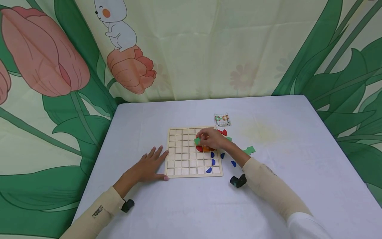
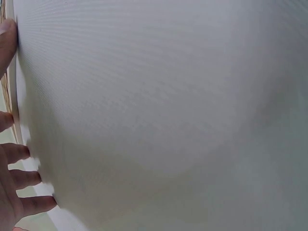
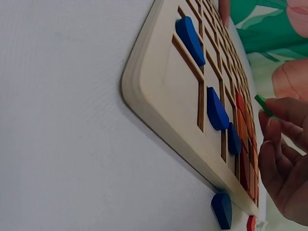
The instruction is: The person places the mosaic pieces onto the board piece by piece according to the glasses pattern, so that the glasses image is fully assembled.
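Observation:
A wooden grid board (image 1: pixel 185 162) lies on the table, its squares framed by thin raised strips. My left hand (image 1: pixel 150 164) is spread flat, with thumb and fingers against the board's left edge. Over the upper right part of the grid, my right hand (image 1: pixel 211 138) pinches a small green piece (image 1: pixel 197 141) between thumb and fingertips. In the right wrist view that green piece (image 3: pixel 263 104) is held just above the board. Red and orange pieces (image 1: pixel 206 149) sit in squares beneath the hand, which hides part of them. Blue half-round pieces (image 1: pixel 213 162) lie along the right columns.
A small pattern card (image 1: pixel 222 120) lies behind the board. Right of it are loose red pieces (image 1: pixel 223 132), a green piece (image 1: pixel 249 150) and a blue piece (image 1: pixel 233 163). White cloth (image 1: pixel 191 205) covers the table, and a printed curtain (image 1: pixel 209 49) hangs behind.

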Tool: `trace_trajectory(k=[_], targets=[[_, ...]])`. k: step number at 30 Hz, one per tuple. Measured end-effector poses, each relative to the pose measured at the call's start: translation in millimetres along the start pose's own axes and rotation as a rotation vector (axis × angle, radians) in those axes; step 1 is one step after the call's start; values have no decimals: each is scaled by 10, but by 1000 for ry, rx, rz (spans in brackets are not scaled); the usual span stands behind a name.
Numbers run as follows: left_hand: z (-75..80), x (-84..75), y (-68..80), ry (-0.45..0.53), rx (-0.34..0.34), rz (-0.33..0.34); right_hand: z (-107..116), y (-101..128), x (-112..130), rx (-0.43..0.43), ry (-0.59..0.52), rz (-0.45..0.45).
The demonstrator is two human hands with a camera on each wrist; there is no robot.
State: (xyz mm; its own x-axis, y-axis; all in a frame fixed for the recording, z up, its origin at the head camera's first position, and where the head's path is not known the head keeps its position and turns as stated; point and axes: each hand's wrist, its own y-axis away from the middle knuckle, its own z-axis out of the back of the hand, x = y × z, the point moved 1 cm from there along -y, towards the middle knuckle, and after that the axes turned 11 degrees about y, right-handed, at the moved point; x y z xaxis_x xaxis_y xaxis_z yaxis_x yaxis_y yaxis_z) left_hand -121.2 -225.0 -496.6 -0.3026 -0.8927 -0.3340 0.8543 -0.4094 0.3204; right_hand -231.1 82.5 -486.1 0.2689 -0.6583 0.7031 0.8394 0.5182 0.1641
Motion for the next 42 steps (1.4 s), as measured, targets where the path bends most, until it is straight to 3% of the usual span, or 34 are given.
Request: trace_trajectory(k=[25,42], targets=[[2,3,-7,10,0,2,-154,-155,154,-11,147,17],[6,4,0,0,-1,-6,-181,-162,240,-56,265,-44]])
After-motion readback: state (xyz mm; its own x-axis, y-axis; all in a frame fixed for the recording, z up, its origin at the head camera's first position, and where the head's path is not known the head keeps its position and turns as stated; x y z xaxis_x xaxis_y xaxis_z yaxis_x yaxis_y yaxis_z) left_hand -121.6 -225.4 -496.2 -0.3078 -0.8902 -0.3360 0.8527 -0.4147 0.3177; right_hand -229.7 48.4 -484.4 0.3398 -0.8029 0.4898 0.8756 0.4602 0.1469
